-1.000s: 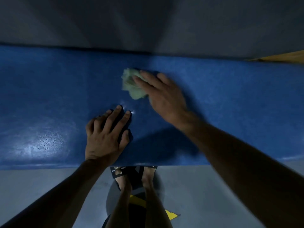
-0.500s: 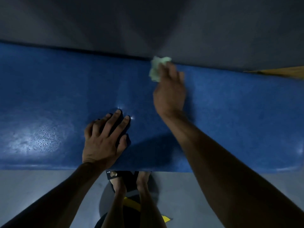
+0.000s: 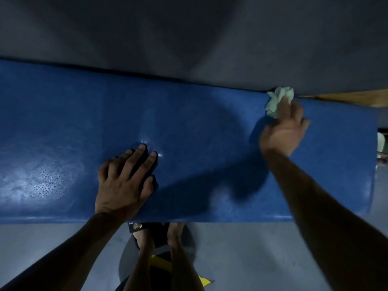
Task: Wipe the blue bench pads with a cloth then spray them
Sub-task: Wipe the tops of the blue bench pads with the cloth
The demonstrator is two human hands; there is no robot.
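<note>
Bench pad: blue, padded, running across the whole view at about waist level; grey floor on the near side, dark grey wall behind its far edge.
Wet patch: fine droplets and a pale sheen on the pad's left part, well apart from the cloth; judged to be moisture not yet wiped.
Left hand: laid on the pad near its front edge, fingers spread and straight, fingertips denting the padding; grasps nothing. Judged to be a brace, carrying the person's weight during the reach to the right.
Legs: the person's, below the front edge, close against the pad.
Cloth: pale green, crumpled, at the far edge of the pad towards its right end, where the pad meets the wall.
Right hand: blurred; fingers curled over the cloth, pressing it onto the pad. Judged to be working the back seam.
Stage: wiping in hand; no spray bottle in view.
</note>
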